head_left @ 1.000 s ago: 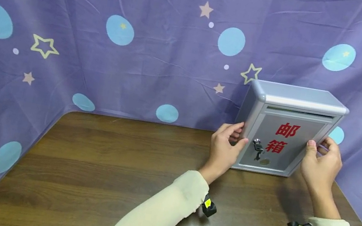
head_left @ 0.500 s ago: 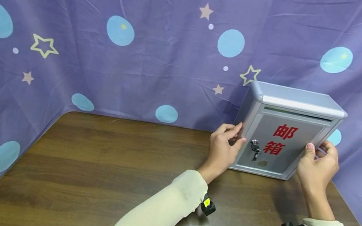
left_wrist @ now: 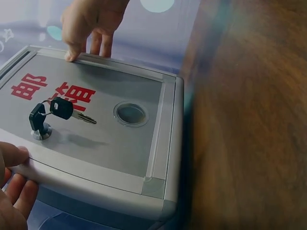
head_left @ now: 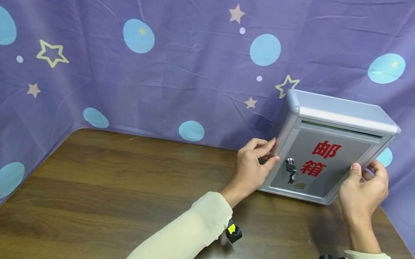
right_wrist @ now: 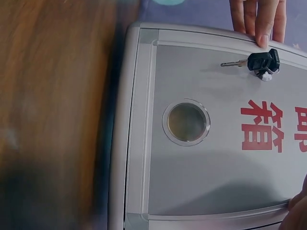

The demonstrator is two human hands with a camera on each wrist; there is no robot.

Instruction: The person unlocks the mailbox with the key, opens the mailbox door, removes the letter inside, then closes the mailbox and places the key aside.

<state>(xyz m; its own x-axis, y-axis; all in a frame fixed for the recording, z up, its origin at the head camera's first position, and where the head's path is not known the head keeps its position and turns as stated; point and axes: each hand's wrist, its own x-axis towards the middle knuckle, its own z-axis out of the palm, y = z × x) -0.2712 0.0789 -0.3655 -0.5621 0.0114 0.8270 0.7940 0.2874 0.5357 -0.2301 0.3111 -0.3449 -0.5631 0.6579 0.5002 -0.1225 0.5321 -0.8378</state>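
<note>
A silver metal mailbox (head_left: 335,161) with red characters on its door stands at the right rear of the table. My left hand (head_left: 252,167) grips its left side, thumb at the front edge and fingers along the side wall. On the opposite side my right hand (head_left: 364,189) holds it with the thumb on the front frame; the other fingers are partly hidden behind. A keyed lock sits on the door's left, and its black-headed keys (left_wrist: 62,108) hang from it in the left wrist view. Below the lettering is a round window (right_wrist: 186,122). Whether the mailbox's base touches the table, I cannot tell.
The brown wooden table (head_left: 94,202) spreads to the left and front. A purple curtain (head_left: 188,52) with blue dots and stars hangs behind it and on both sides, close behind the mailbox. Black wrist cameras (head_left: 233,231) are strapped near both cuffs.
The mailbox has shifted slightly left, with a small turn. Both hands have moved left along with it, keeping their hold on its sides.
</note>
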